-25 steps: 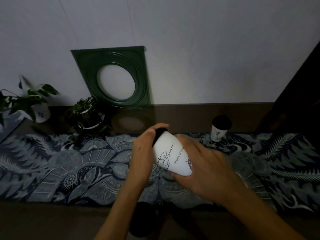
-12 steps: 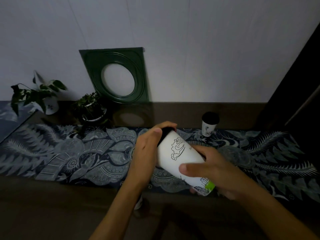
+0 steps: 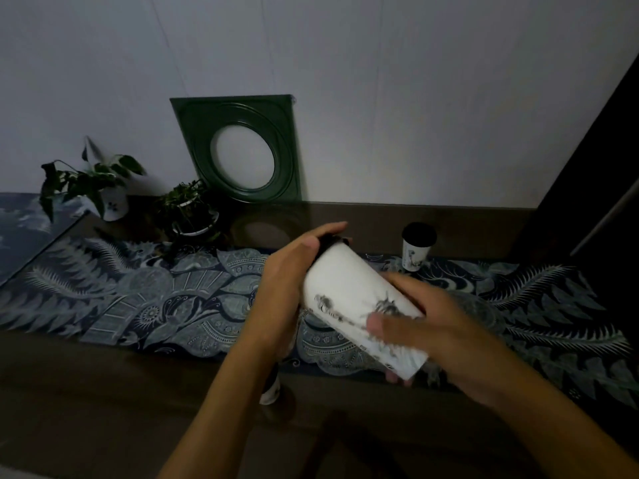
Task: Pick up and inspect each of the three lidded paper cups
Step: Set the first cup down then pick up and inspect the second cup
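Head view: tall white cup (image 3: 359, 305) held tilted above the patterned runner (image 3: 138, 305), black lid (image 3: 328, 240) toward eleven o'clock; left hand (image 3: 287, 288) wrapped around the lid end; right hand (image 3: 432, 326) blurred, seemingly clasping the base end at four o'clock; second lidded cup (image 3: 416, 248) upright at one o'clock, well apart; third cup (image 3: 270, 388) mostly hidden beneath the left forearm at seven o'clock.
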Motion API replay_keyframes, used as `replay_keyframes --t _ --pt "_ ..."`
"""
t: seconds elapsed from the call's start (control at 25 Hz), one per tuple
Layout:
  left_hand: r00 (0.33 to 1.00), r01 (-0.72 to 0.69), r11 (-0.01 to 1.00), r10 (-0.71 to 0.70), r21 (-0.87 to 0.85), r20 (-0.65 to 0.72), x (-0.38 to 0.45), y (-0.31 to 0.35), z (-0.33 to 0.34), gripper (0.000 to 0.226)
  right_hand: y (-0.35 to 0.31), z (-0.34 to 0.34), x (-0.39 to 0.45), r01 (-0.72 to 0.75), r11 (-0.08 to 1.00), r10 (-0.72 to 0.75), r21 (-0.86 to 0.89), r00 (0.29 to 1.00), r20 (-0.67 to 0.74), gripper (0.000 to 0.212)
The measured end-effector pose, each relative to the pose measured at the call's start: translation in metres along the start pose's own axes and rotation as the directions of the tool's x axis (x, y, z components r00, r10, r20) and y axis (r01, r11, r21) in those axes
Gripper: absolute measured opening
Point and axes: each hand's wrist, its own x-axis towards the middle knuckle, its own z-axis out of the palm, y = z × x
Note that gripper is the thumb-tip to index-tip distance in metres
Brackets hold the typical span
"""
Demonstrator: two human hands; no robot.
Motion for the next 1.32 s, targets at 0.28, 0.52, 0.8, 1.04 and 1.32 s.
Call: replay_keyframes --t 0.28,0.52,0.8,1.04,1.32 --pt "0.958 0.221 0.975 -0.223 -0.03 -0.181 0.003 -0.005 0.012 0.03 -0.012 0.007 -0.002 0.071 0.439 -0.226 -0.896 0.974 -0.033 0.092" --pt "0.98 0.183 0.98 -0.188 -0.076 -0.061 0.0 -0.007 0.003 0.037 -0.021 0.001 0.013 0.027 0.897 -0.023 -0.441 1.0 0.014 0.061" --pt "0.925 0.337 0.935 -0.351 -0.115 -0.146 0.007 -0.007 0.006 0.032 -0.023 0.001 0.017 -0.093 0.943 0.089 -0.32 0.996 -0.029 0.055" --pt "0.938 0.337 0.919 -0.347 -0.203 -0.018 0.007 -0.03 -0.003 0.037 -0.017 0.001 0.012 0.126 0.419 -0.153 -0.899 0.986 0.067 0.088" --pt "0.973 0.225 0.933 -0.229 -0.28 0.018 0.004 -0.039 -0.009 0.041 -0.024 0.0 0.023 -0.218 0.976 0.218 -0.01 0.976 0.011 0.05"
